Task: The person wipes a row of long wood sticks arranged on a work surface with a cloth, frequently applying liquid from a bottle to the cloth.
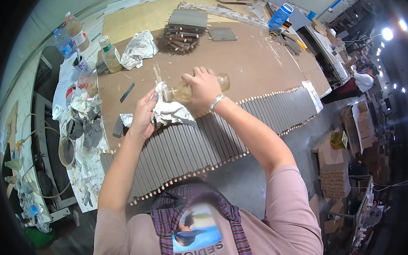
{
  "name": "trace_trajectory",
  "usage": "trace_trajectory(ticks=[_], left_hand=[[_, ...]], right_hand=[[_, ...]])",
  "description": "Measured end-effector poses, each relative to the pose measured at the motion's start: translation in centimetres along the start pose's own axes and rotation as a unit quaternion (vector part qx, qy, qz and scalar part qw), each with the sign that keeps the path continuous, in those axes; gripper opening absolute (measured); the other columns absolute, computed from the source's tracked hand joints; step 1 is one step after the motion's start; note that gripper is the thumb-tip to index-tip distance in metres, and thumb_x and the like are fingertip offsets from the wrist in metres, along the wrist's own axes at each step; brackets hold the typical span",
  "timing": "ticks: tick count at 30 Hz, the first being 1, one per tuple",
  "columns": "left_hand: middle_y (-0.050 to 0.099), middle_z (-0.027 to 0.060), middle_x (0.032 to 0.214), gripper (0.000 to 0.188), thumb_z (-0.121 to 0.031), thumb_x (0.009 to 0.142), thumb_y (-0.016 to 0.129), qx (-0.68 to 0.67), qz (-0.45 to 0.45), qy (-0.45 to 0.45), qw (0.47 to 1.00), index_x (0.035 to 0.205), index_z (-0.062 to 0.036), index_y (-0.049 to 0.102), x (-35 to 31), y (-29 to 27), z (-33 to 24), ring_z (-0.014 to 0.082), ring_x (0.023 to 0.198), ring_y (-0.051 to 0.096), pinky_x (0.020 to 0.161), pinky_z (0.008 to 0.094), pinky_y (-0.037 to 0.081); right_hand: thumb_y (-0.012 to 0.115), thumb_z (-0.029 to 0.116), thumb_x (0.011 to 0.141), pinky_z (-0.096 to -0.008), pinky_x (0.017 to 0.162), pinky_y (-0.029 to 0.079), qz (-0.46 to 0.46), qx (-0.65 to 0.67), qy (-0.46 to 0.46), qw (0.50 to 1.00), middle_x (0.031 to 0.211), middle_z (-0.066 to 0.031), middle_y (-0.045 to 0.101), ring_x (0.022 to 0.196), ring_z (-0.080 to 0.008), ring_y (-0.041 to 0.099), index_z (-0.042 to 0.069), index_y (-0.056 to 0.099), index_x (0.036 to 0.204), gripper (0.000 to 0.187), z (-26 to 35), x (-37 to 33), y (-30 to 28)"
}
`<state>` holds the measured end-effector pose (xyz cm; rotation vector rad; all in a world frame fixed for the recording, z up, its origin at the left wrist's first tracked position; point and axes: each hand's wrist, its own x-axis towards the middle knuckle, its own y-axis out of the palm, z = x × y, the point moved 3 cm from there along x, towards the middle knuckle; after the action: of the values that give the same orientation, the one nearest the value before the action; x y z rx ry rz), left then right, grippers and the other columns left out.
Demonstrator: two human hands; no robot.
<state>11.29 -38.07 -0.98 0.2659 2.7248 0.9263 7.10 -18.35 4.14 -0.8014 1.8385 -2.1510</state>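
Note:
My right hand point(203, 89) is wrapped round a clear plastic bottle point(181, 93) with some yellowish liquid in it. The bottle lies tipped on its side in the air, its neck pointing left. At that neck is a crumpled white cloth point(173, 114), pinched in my left hand point(144, 113). Whether liquid is running onto the cloth I cannot tell. Below both hands a long row of grey strips point(179, 151) with pale wooden pegs at their ends runs along the table's near edge. Part of the cloth hangs over these strips.
Behind my hands stands a stack of grey pegged pieces point(185, 30), with a single grey plate point(222, 34) beside it. Another white cloth point(139, 49) and a green-capped bottle point(109, 55) are at left. A blue jug point(281, 17) stands far right. A person point(361, 84) is in the background.

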Motion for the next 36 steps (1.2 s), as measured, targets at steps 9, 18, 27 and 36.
trace_trajectory(ticks=[9,18,27,36], left_hand=[[0.064,0.0155,0.129,0.04,-0.02,0.109,0.042,-0.071,0.018,-0.005,0.997,0.139,0.0049,0.05,0.6,-2.0,1.7,0.0249,0.113,0.066,0.097,0.0381,0.055],[0.068,0.0131,0.119,0.034,-0.02,0.109,0.043,-0.086,0.012,-0.011,0.996,0.13,0.003,0.056,0.5,-2.1,2.1,0.0217,0.101,0.069,0.09,0.036,0.058],[0.069,0.0132,0.113,0.033,-0.022,0.108,0.044,-0.09,0.015,-0.013,0.996,0.124,0.0031,0.058,-0.1,-1.9,1.9,0.0212,0.096,0.07,0.086,0.035,0.059],[0.07,0.0116,0.112,0.032,-0.023,0.107,0.05,-0.028,-0.002,0.005,1.0,0.122,0.0024,0.061,-0.8,-2.5,1.3,0.0198,0.097,0.071,0.086,0.0348,0.059]], right_hand=[[0.077,0.037,0.072,-0.0383,0.088,0.042,-0.02,-0.064,-0.047,0.997,0.093,-0.0089,0.064,0.1,-0.0281,0.056,0.012,0.066,0.094,0.035,1.2,0.5,-2.9],[0.063,0.009,0.072,-0.0381,0.083,0.042,-0.05,-0.16,-0.057,0.984,0.091,-0.0043,0.065,0.095,-0.0275,0.057,0.013,0.066,0.092,0.021,1.3,1.4,-3.6],[0.066,0.014,0.072,-0.0388,0.09,0.04,-0.018,-0.185,-0.04,0.982,0.095,-0.006,0.067,0.1,-0.0267,0.057,0.013,0.068,0.095,0.023,0.6,0.9,-3.0],[0.068,0.015,0.065,-0.0405,0.084,0.045,-0.06,-0.073,0.008,0.995,0.096,-0.0088,0.069,0.095,-0.0297,0.06,0.009,0.068,0.093,0.029,-0.4,0.1,-0.3]])
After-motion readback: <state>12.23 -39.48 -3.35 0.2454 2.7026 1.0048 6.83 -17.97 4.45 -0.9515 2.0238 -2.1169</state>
